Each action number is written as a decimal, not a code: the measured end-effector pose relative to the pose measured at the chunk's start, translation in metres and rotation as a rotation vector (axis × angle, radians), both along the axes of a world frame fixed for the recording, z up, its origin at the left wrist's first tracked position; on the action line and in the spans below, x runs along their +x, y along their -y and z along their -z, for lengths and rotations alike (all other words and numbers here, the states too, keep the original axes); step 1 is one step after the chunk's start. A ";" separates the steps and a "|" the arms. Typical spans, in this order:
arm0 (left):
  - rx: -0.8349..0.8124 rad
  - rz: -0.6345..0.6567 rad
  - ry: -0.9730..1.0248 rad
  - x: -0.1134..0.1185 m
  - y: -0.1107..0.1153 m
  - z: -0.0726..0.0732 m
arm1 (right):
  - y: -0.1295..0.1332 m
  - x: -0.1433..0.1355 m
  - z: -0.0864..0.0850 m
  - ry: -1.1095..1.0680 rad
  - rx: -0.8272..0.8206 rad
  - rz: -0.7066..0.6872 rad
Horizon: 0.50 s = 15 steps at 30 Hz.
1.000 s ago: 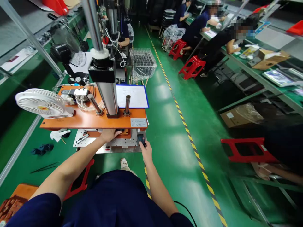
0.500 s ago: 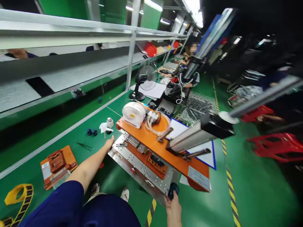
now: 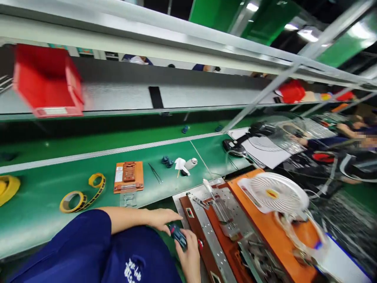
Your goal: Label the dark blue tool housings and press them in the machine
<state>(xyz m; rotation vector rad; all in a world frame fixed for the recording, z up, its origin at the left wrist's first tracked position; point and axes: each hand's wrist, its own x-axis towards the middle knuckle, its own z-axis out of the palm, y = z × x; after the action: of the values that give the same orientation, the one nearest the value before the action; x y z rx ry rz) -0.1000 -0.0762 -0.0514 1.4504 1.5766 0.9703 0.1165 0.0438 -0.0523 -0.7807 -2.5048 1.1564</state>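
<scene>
The right hand [image 3: 189, 252] pinched a dark blue part [image 3: 178, 237], beside the orange press [image 3: 250, 176]. The left hand [image 3: 163, 219], fingers stretched, was near its end; touching I could not tell. Probably this was transfer between hands; next called for steady left grasp.

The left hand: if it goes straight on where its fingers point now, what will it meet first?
Probably the edge of the machine's base, just beyond the fingertips of the left hand. Depth is unclear, so it might pass above. The dark object seems beside this line.
</scene>
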 end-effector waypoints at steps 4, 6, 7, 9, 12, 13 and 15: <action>-0.097 -0.226 0.023 -0.039 0.051 0.000 | 0.031 -0.113 -0.018 -0.004 0.001 -0.370; -0.098 -0.501 0.071 -0.070 0.084 0.004 | 0.046 -0.150 -0.022 -0.011 -0.011 -0.428; -0.092 -0.630 0.084 -0.089 0.102 0.006 | 0.053 -0.164 -0.021 -0.012 -0.013 -0.437; -0.092 -0.885 0.080 -0.134 0.145 0.010 | 0.066 -0.185 -0.017 0.014 -0.011 -0.457; -0.131 -1.344 0.067 -0.215 0.218 0.015 | 0.087 -0.204 -0.007 0.104 -0.017 -0.562; -0.150 -1.487 0.070 -0.242 0.243 0.016 | 0.094 -0.207 -0.003 0.137 -0.020 -0.606; -0.188 -1.729 0.095 -0.291 0.289 0.018 | 0.106 -0.210 0.004 0.196 -0.025 -0.681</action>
<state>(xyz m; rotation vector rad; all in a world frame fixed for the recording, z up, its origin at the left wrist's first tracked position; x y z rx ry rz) -0.3905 -0.3653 -0.0690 -0.4642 2.6069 1.5709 -0.0939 -0.0626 -0.0567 -0.0147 -3.0375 1.3523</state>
